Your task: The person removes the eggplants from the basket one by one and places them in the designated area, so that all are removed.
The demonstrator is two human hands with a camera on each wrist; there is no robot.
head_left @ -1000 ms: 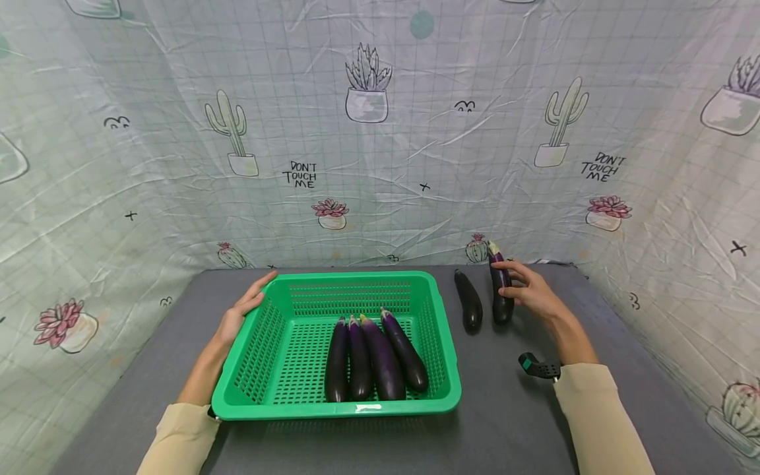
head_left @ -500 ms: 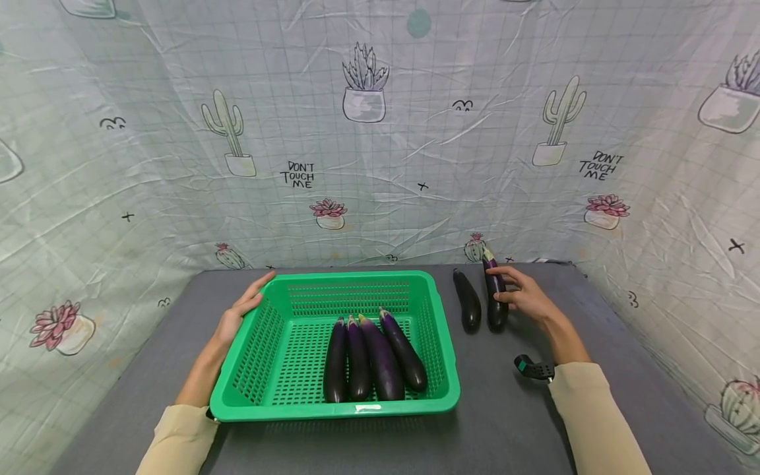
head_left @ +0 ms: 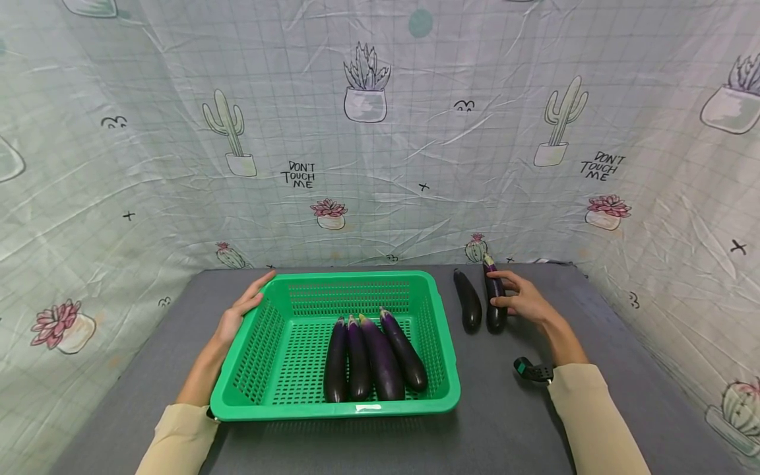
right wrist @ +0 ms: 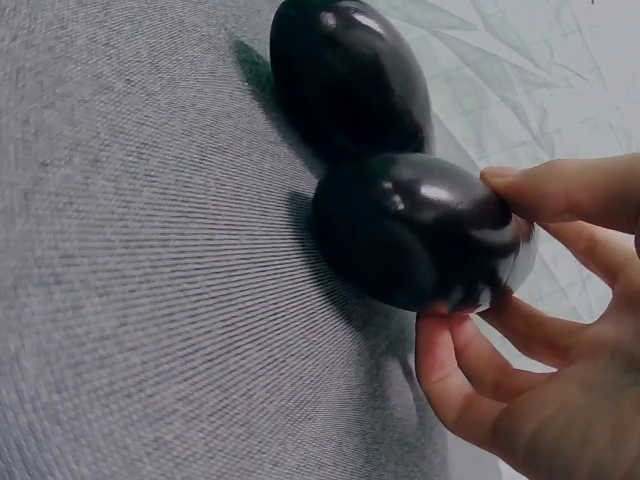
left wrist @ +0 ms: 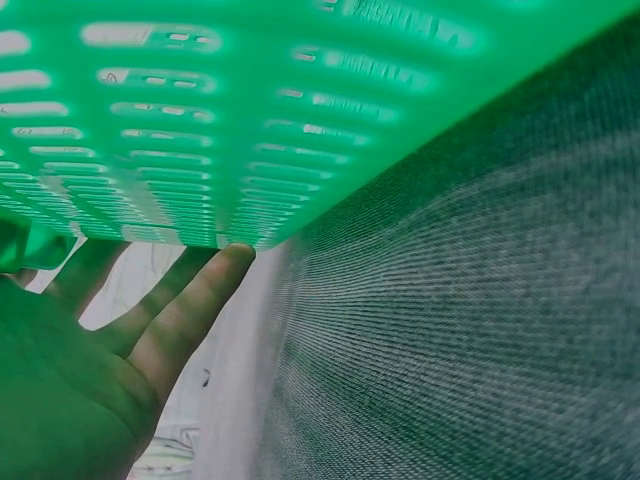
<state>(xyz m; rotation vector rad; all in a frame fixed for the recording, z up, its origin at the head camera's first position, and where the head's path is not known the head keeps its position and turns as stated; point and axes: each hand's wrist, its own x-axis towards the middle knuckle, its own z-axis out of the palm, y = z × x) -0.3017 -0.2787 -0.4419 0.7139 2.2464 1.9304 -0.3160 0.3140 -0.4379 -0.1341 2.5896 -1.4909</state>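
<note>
Right grip (head_left: 525, 300) on eggplant (head_left: 495, 288), middle partly hidden.

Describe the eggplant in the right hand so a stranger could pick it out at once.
Find the green basket on the grey table. To its right, just past a dark-tipped eggplant, is the target eggplant, its stem end toward the patterned cloth. Unlike that neighbour, it has a pale stem tip, and the right hand grips it.
</note>
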